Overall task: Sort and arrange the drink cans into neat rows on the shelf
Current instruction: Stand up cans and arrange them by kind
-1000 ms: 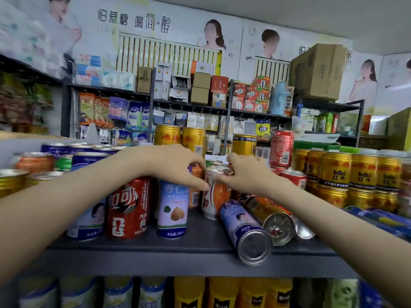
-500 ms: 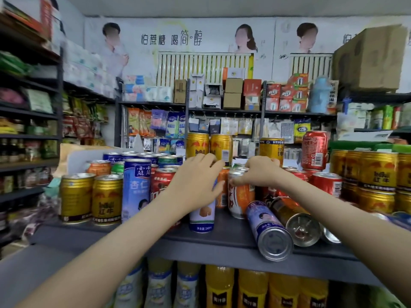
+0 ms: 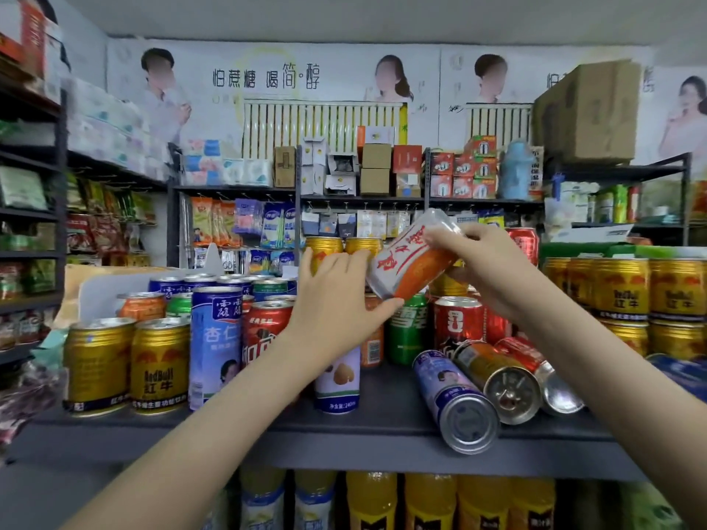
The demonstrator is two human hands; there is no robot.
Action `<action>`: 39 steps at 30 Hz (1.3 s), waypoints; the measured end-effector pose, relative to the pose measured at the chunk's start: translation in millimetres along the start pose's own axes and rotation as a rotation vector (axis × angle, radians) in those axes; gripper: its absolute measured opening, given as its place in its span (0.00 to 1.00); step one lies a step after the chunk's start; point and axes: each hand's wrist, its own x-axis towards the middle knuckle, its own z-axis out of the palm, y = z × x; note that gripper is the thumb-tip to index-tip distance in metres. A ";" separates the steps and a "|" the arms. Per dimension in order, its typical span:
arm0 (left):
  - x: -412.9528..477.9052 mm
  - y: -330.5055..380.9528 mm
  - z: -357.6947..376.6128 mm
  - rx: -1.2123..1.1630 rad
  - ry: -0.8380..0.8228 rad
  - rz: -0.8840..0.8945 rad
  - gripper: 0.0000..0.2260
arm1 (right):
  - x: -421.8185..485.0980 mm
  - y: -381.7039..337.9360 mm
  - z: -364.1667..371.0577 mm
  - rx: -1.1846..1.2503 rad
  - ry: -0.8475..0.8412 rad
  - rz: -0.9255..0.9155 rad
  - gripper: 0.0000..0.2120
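Grey metal shelf [image 3: 382, 424] carries smooth round cans. 2 gold cans [image 3: 158, 365] stand at the left front with a tall blue can [image 3: 214, 346] beside them, and 3 fallen cans [image 3: 497, 380] lie at the right front edge. Above a green can [image 3: 407, 332], the orange-and-white can [image 3: 413, 265] hangs tilted. The right hand [image 3: 482, 262] grips it near its top, and the left hand [image 3: 336, 300] touches its lower end with straight fingers.
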 end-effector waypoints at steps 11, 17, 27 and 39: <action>28.2 10.2 -30.1 -1.184 -0.008 -0.011 0.25 | -13.4 -7.7 -17.1 0.592 -0.102 0.165 0.25; 53.2 0.9 -41.6 -0.839 -0.174 -0.125 0.20 | -8.7 6.8 -26.9 -0.088 -0.235 0.157 0.21; 71.9 8.6 -23.0 -0.095 -0.693 0.006 0.23 | -19.4 25.1 -29.2 -0.779 -0.315 0.076 0.15; 82.9 17.5 -5.4 0.145 -1.014 0.008 0.27 | -21.8 27.2 -5.4 -1.129 -0.529 0.138 0.23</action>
